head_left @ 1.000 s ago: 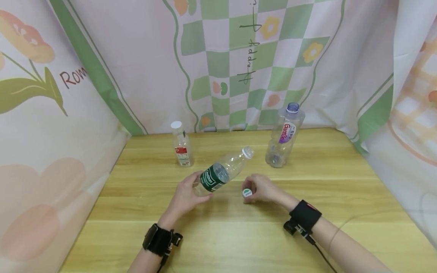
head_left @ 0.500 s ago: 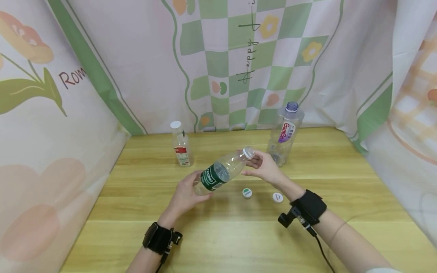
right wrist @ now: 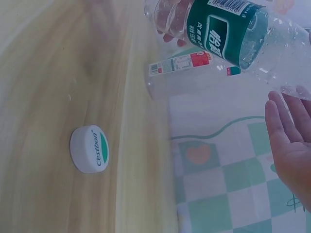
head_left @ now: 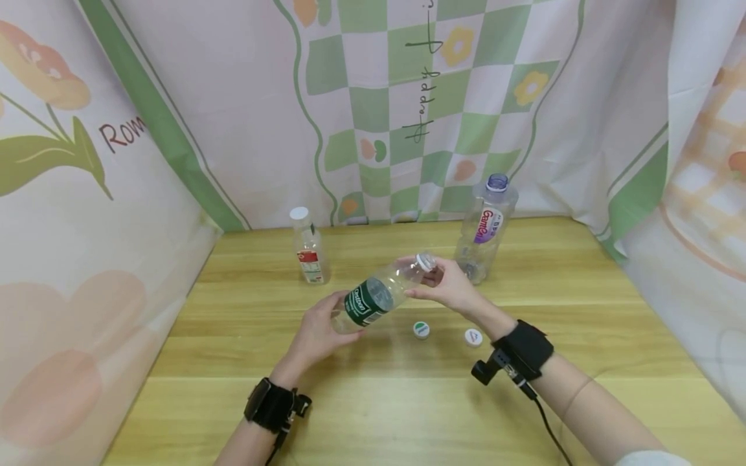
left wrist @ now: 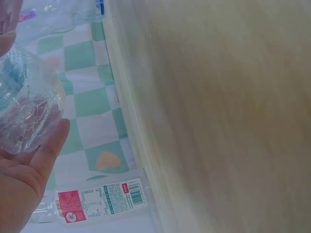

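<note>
My left hand [head_left: 315, 335] grips the lower end of a clear plastic water bottle [head_left: 370, 301] with a green Cestbon label. The bottle is tilted, its uncapped neck pointing up and right. Close to that neck, my right hand [head_left: 456, 288] has its fingers behind the bottle and its thumb below. Seen from the right wrist, these fingers [right wrist: 279, 114] are fairly straight and touch the bottle's shoulder. A white cap with a green print [head_left: 421, 330] lies on the table under the bottle. Also in the left wrist view, the left hand [left wrist: 29, 179] cups the bottle's base.
A tall clear Ganten bottle [head_left: 488, 225] stands uncapped at the back right. Back left is a smaller clear bottle [head_left: 309, 255] with a white cap and red label. A second white cap [head_left: 473, 337] lies right of the first. Printed cloth [head_left: 373, 110] hangs behind the wooden table [head_left: 384, 414].
My right hand has left the green-printed cap on the table and moved up to the bottle's neck. The second cap has come into view. The left hand keeps its hold, nearly still.
</note>
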Action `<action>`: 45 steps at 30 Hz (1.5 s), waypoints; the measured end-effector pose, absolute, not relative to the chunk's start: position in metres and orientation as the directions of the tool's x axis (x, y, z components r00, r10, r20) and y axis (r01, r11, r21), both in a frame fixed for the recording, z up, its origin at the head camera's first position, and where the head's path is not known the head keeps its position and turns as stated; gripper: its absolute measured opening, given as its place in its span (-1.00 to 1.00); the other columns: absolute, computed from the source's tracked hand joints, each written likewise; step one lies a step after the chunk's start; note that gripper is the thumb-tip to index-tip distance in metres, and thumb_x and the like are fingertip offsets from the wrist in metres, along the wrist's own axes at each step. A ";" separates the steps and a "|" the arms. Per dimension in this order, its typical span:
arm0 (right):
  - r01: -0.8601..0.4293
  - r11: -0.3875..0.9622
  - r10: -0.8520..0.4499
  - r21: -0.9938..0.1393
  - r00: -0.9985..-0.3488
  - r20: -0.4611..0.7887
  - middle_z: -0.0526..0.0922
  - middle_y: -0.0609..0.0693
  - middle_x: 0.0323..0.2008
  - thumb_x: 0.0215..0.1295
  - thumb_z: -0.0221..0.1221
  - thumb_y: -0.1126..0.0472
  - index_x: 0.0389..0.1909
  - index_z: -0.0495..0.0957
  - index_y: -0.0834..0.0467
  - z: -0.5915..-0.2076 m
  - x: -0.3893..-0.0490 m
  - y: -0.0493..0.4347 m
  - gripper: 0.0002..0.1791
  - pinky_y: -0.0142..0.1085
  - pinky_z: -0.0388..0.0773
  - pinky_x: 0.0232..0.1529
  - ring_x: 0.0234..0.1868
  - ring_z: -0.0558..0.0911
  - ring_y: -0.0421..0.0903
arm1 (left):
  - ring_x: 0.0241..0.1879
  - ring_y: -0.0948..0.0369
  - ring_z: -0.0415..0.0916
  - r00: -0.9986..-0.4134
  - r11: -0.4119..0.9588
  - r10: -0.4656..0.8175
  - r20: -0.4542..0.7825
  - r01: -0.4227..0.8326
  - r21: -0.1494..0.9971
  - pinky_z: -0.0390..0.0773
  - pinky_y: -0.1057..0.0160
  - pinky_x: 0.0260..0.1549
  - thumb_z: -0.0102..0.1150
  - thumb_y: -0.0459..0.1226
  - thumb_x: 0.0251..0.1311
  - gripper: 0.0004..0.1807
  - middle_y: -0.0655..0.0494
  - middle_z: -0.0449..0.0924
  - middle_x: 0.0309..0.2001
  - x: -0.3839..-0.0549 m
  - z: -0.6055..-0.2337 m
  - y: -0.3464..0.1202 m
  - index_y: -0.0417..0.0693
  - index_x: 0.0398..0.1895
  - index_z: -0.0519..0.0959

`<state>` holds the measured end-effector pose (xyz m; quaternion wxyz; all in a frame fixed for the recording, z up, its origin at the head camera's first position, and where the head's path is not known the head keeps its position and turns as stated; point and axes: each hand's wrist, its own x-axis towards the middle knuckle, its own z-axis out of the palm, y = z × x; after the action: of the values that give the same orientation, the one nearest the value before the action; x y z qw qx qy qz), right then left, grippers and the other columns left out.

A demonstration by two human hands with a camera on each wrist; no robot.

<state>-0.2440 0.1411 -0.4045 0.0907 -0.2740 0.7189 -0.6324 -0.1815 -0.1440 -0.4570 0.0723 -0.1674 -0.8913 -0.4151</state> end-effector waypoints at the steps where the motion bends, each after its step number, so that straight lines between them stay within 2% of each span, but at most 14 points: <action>1: -0.274 0.058 -0.507 -0.960 -0.837 0.208 0.52 0.42 0.29 0.17 0.39 0.47 0.33 0.42 0.45 -0.403 -0.244 0.140 -0.32 -0.36 0.65 0.19 0.11 0.68 -0.22 | 0.14 -0.01 0.63 -0.935 0.597 0.237 0.263 0.353 0.721 0.69 -0.06 0.14 0.68 -0.28 -0.12 -0.14 -0.07 0.65 0.19 -0.182 -0.457 -0.144 -0.14 0.34 0.49; 6: -0.265 0.104 -0.493 -0.959 -0.851 0.181 0.55 0.39 0.27 0.23 0.36 0.43 0.33 0.44 0.40 -0.393 -0.244 0.136 -0.37 -0.29 0.70 0.12 0.19 0.67 0.13 | 0.23 -0.05 0.58 -0.951 0.592 0.220 0.220 0.309 0.744 0.62 -0.16 0.22 0.70 -0.26 -0.14 -0.06 -0.06 0.61 0.27 -0.183 -0.454 -0.145 -0.06 0.40 0.45; 8: -0.274 0.124 -0.483 -0.954 -0.856 0.183 0.55 0.38 0.27 0.25 0.35 0.42 0.33 0.44 0.39 -0.388 -0.246 0.135 -0.38 -0.29 0.70 0.12 0.22 0.64 0.21 | 0.25 -0.06 0.57 -0.956 0.598 0.212 0.203 0.291 0.747 0.59 -0.19 0.25 0.71 -0.23 -0.14 -0.03 -0.06 0.60 0.29 -0.183 -0.454 -0.146 -0.03 0.43 0.43; 15: -0.294 0.174 -0.403 -0.940 -0.892 0.204 0.54 0.38 0.30 0.28 0.29 0.44 0.37 0.40 0.40 -0.363 -0.262 0.137 -0.38 -0.35 0.64 0.18 0.31 0.58 0.20 | 0.27 -0.07 0.56 -0.961 0.618 0.210 0.181 0.273 0.737 0.62 -0.12 0.22 0.68 -0.16 -0.06 -0.03 -0.14 0.58 0.31 -0.183 -0.455 -0.153 -0.12 0.46 0.40; 19: -0.305 0.236 -0.342 -0.923 -0.915 0.214 0.51 0.36 0.34 0.32 0.30 0.40 0.40 0.37 0.38 -0.347 -0.277 0.136 -0.36 -0.23 0.62 0.27 0.38 0.51 0.24 | 0.27 -0.07 0.56 -0.961 0.627 0.200 0.190 0.274 0.729 0.62 -0.11 0.23 0.64 -0.16 0.01 -0.11 -0.15 0.59 0.30 -0.183 -0.457 -0.157 -0.17 0.42 0.44; 23: -0.339 0.327 -0.329 -0.882 -0.916 0.230 0.54 0.31 0.34 0.32 0.36 0.33 0.38 0.41 0.34 -0.340 -0.293 0.132 -0.37 -0.06 0.62 0.28 0.35 0.55 0.23 | 0.25 -0.06 0.58 -0.961 0.631 0.193 0.199 0.277 0.725 0.63 -0.10 0.22 0.61 -0.14 0.04 -0.16 -0.14 0.61 0.28 -0.183 -0.458 -0.160 -0.17 0.40 0.46; 32: -0.370 0.537 -0.286 -0.758 -0.925 0.249 0.65 0.31 0.19 0.24 0.46 0.14 0.28 0.52 0.28 -0.350 -0.315 0.119 -0.36 0.08 0.63 0.25 0.22 0.65 0.26 | 0.21 -0.06 0.61 -0.959 0.638 0.193 0.207 0.283 0.716 0.65 -0.08 0.19 0.61 -0.16 0.05 -0.19 -0.14 0.65 0.22 -0.183 -0.460 -0.160 -0.18 0.38 0.48; 45: -0.336 0.628 -0.290 -0.702 -0.938 0.189 0.61 0.37 0.22 0.32 0.39 0.11 0.28 0.47 0.37 -0.363 -0.338 0.117 -0.37 0.11 0.57 0.30 0.28 0.58 0.29 | 0.18 -0.05 0.63 -0.965 0.656 0.185 0.186 0.262 0.708 0.66 -0.05 0.19 0.60 -0.12 0.06 -0.16 -0.13 0.67 0.17 -0.181 -0.460 -0.163 -0.16 0.41 0.45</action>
<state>-0.3383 0.1166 -0.3635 -0.0291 -0.1734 0.9018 -0.3948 -0.1812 -0.1626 -0.4600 0.0486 -0.1231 -0.9085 -0.3963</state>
